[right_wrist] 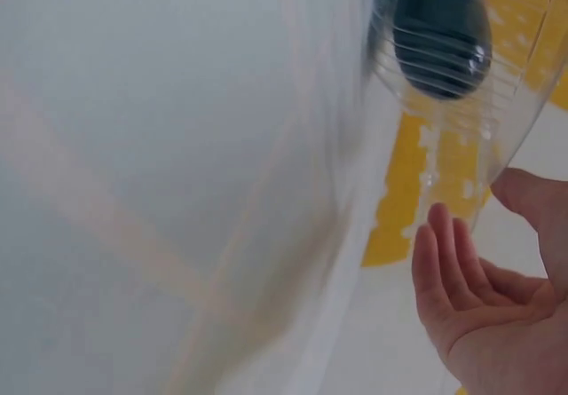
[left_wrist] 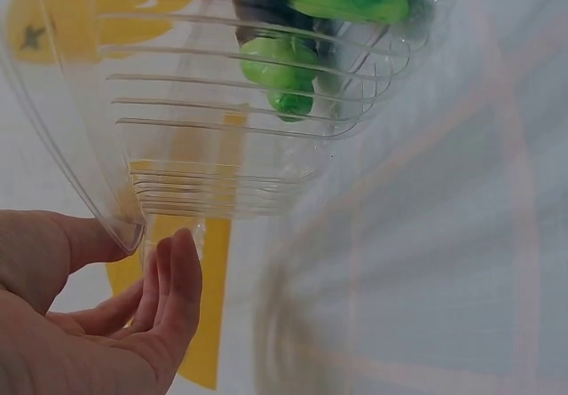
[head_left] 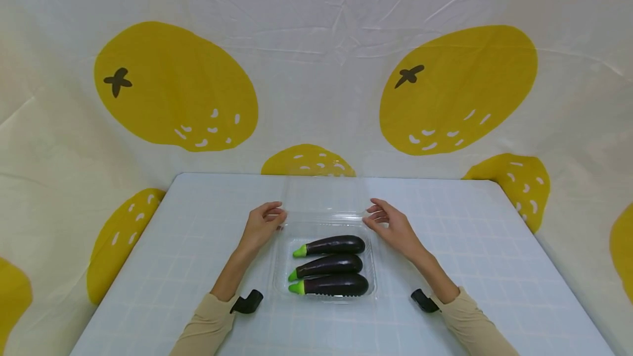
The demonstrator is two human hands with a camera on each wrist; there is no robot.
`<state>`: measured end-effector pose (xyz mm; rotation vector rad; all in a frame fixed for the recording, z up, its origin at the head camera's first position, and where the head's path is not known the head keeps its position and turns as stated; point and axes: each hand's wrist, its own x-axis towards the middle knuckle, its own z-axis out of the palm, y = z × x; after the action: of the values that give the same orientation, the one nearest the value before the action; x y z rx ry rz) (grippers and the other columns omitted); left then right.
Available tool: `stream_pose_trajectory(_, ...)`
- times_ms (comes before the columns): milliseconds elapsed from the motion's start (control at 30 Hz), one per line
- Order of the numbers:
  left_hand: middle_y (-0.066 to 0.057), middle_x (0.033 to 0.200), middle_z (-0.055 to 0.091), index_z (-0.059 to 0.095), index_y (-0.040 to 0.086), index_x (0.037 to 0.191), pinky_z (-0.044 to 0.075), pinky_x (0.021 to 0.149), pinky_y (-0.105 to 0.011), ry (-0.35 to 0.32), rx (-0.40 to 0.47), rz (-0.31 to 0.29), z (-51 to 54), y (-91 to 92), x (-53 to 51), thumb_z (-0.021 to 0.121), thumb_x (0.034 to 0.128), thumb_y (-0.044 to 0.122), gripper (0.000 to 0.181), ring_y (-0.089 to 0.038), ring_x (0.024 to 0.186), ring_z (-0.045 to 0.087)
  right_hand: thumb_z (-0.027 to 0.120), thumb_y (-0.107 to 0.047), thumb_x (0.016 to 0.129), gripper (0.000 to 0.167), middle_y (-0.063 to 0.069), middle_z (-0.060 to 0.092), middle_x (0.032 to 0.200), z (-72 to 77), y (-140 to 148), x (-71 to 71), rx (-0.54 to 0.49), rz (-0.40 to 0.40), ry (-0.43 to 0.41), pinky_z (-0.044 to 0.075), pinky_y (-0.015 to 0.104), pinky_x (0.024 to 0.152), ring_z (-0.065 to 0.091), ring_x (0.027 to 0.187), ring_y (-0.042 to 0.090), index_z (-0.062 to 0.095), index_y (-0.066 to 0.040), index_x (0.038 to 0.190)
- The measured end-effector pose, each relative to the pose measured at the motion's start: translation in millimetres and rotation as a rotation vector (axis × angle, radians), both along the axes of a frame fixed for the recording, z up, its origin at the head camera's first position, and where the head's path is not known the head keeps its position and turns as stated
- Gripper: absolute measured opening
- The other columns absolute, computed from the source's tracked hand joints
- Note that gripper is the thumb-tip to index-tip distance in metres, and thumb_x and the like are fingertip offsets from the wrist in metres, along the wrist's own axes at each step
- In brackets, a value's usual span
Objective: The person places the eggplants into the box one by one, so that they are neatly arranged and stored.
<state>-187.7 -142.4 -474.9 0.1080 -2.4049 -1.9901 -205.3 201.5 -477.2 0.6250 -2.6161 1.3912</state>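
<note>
A clear plastic hinged container [head_left: 326, 300] stands on the table with its transparent lid [head_left: 323, 194] folded back. Three dark eggplants with green stem ends lie side by side in the base: a back eggplant [head_left: 336, 244], a middle eggplant [head_left: 330, 266] and a front eggplant [head_left: 336, 284]. At the container's left back corner is my left hand [head_left: 263, 223], its thumb [left_wrist: 98, 240] touching the rim and its fingers relaxed below. My right hand [head_left: 393, 228] mirrors it at the right back corner, thumb [right_wrist: 524, 191] against the clear edge, fingers loosely extended and apart from the thumb.
The table [head_left: 494, 268] has a pale checked cover. Behind it hangs a white cloth [head_left: 316, 81] printed with yellow fruit. Black wrist straps with cameras show beside both wrists, the left camera [head_left: 249, 302] and the right camera [head_left: 423, 301].
</note>
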Motion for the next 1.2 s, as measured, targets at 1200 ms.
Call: stream_pose_trajectory(1200, -0.018, 0.106, 0.07, 0.067, -0.007, 0.116, 0.057, 0.076, -0.019, 0.198, -0.107, -0.003, 12.8, -11.6, 2.3, 0.073, 0.0958, 0.005, 0.024, -0.028, 0.098, 0.067, 0.077, -0.004, 0.092, 0.024, 0.006, 0.07, 0.094, 13.6, 0, 0.6, -0.006, -0.074, 0.199, 0.061, 0.033, 0.079, 0.069, 0.085, 0.02, 0.06, -0.003, 0.108)
